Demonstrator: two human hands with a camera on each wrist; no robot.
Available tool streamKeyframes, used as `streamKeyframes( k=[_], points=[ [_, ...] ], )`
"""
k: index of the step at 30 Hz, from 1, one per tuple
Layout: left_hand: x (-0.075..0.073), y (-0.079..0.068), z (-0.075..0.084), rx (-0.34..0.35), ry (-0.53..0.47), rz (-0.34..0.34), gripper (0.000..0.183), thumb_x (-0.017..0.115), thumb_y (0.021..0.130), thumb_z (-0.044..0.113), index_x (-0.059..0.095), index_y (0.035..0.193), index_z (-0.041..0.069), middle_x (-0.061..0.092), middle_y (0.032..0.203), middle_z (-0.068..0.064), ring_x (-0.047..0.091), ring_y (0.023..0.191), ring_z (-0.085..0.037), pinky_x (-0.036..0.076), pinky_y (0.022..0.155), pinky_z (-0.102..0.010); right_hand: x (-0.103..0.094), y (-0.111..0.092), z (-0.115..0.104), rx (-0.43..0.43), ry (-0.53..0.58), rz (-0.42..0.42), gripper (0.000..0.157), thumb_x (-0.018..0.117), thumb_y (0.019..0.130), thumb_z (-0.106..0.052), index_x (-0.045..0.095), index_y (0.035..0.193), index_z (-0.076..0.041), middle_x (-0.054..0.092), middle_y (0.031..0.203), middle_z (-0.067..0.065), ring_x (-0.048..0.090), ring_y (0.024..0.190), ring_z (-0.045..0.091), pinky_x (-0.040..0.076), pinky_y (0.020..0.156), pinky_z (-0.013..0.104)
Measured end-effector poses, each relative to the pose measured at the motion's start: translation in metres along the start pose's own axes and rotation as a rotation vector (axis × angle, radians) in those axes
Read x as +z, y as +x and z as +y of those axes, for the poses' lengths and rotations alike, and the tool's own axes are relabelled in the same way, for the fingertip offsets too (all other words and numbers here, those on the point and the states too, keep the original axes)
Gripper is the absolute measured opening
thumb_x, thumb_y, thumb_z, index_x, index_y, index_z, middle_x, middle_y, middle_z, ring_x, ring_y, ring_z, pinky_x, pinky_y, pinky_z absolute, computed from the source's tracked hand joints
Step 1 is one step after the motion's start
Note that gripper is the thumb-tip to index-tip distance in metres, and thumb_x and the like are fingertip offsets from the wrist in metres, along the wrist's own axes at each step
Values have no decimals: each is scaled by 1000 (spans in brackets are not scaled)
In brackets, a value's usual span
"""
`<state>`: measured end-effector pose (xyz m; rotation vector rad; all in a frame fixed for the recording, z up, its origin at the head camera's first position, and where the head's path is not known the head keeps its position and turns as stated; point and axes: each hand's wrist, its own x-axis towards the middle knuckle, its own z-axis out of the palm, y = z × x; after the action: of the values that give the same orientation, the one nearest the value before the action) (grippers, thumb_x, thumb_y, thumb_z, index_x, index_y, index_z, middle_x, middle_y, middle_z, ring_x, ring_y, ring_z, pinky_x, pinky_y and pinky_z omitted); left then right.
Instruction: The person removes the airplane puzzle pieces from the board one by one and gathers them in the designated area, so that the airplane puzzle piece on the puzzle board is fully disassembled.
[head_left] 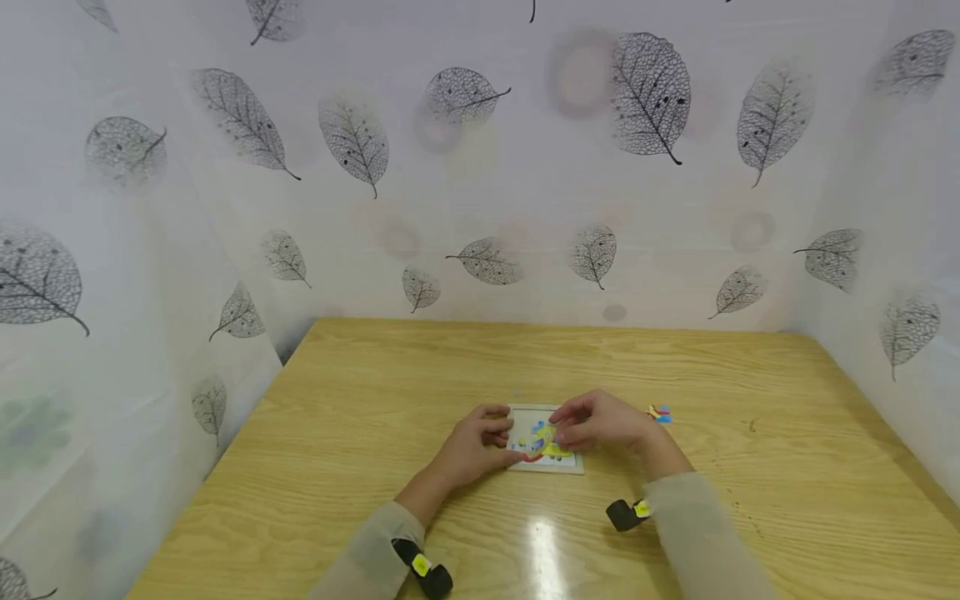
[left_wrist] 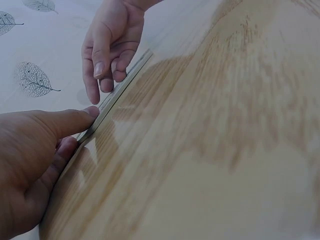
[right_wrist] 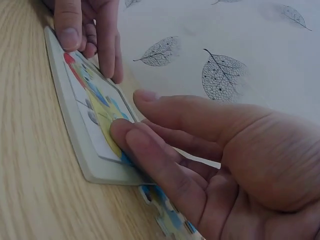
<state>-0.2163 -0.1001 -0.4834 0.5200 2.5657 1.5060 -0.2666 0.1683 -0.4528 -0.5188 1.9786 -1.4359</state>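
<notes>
A jigsaw puzzle board [head_left: 545, 467] with a pale raised frame lies on the table, with yellow, blue and red picture pieces inside it. At its left edge, my left hand [head_left: 476, 446] holds the frame, the thumb on top near the front corner and the fingers along the side. My right hand [head_left: 603, 423] is over the right part of the board. In the right wrist view, its fingertips [right_wrist: 131, 137] touch the yellow puzzle piece [right_wrist: 104, 112], while the thumb stands apart from them. Part of the picture is hidden behind the right hand.
Loose blue, yellow and red puzzle pieces [head_left: 660, 413] lie just right of the board, partly behind the right hand. Leaf-printed white sheets [head_left: 487, 208] enclose the wooden table [head_left: 390, 367] at the back and sides.
</notes>
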Motion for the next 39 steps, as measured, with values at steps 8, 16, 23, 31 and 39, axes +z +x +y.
streamKeyframes(
  k=[8, 16, 23, 31, 39],
  points=[
    [0, 0, 1, -6, -10, -16, 59, 84, 82, 24, 63, 130, -4, 50, 146, -7, 63, 106, -16, 53, 89, -23, 12, 4, -6, 2, -53, 14, 46, 71, 92, -11, 58, 129, 12, 74, 95, 12, 72, 83, 19, 61, 78, 35],
    [-1, -1, 0, 2, -13, -18, 58, 83, 83, 23, 63, 131, -4, 50, 146, -8, 63, 108, -18, 53, 89, -23, 19, 5, -13, 6, -129, 43, 42, 71, 92, -13, 60, 126, 10, 72, 86, 11, 71, 76, 16, 61, 72, 33],
    [-1, -1, 1, -5, -14, -14, 59, 84, 82, 23, 63, 130, -4, 50, 146, -8, 62, 107, -17, 53, 89, -24, 19, 6, -15, 32, -85, 56, 37, 67, 95, -12, 59, 125, 8, 69, 92, 15, 71, 77, 20, 61, 73, 35],
    [0, 0, -1, 6, -11, -11, 57, 84, 82, 23, 64, 128, -5, 51, 144, -9, 63, 105, -17, 54, 88, -24, 19, 8, -15, 15, -111, 106, 31, 67, 96, -14, 62, 120, 5, 66, 91, 14, 70, 77, 21, 61, 71, 35],
    [-1, 1, 0, 3, -14, -11, 57, 84, 81, 22, 64, 128, -5, 53, 143, -9, 63, 104, -17, 54, 87, -23, 20, 9, -19, -38, -181, 201, 21, 74, 90, -13, 67, 104, 1, 64, 90, 8, 64, 76, 15, 56, 67, 30]
  ],
)
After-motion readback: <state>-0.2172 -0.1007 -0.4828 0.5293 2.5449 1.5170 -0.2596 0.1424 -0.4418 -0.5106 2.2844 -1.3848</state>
